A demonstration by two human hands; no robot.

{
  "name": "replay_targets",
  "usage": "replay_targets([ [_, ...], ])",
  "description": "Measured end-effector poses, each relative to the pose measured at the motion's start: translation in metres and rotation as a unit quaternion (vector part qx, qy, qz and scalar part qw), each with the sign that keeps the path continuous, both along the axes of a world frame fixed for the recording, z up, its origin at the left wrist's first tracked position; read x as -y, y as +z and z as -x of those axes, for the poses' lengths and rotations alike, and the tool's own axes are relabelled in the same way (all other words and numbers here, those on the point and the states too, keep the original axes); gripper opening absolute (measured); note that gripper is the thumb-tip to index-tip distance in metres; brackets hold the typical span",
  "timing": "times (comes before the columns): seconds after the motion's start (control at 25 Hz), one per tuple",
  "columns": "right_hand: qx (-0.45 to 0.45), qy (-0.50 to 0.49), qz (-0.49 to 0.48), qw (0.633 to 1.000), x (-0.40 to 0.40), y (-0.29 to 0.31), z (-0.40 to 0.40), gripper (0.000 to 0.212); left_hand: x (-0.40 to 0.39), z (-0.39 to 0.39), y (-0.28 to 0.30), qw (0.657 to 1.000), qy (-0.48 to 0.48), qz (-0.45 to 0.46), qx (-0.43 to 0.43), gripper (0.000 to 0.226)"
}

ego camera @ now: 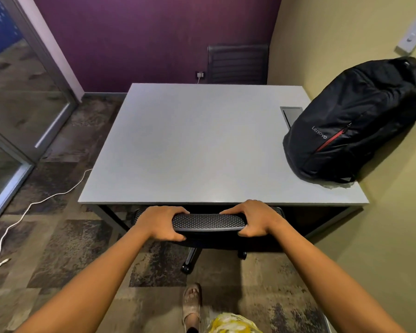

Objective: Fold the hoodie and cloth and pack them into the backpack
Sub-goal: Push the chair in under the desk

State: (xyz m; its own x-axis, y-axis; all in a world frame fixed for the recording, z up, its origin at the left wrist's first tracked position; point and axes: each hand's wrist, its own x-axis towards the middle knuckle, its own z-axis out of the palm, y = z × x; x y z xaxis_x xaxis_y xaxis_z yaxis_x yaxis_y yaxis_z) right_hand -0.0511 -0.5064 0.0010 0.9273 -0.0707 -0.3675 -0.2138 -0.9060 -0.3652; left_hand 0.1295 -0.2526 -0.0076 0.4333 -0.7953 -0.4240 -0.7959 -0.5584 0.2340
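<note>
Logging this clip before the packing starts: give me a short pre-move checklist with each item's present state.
1. Backpack on table, leaning at the wall: ok.
2. Backpack opened for packing: cannot tell.
3. Hoodie and cloth in view: not ok, neither shows.
4. Left hand and right hand free: not ok, both grip the chair back.
5. Chair out of the way: not ok, it stands at the table's near edge.
</note>
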Motion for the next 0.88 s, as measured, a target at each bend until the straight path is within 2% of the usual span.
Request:
replay_targets([
  [0.16,0.004,-0.006,0.015,1.0,0.017,0.006,-0.008,0.076,0.019,-0.013,0.002,1.0,-0.012,-0.007,-0.019,0.07],
  [0.56,-0.003,-0.03,0.009,0.999,0.022,-0.001,-0.012,0.075,0.03,-0.04,0.001,0.992,-0.06,-0.051,-0.098,0.086],
  [0.72,-0.081,-0.075,-0.034,0.993,0.021,0.009,-0.016,0.091,0.033,-0.041,0.002,0.988,-0.066,-0.049,-0.135,0.099],
  [0.88,-0.209,-0.076,-0.078,0.972,0.018,0.016,-0.039,0.105,0.04,-0.044,0.007,0.981,-0.025,0.018,-0.192,0.076],
])
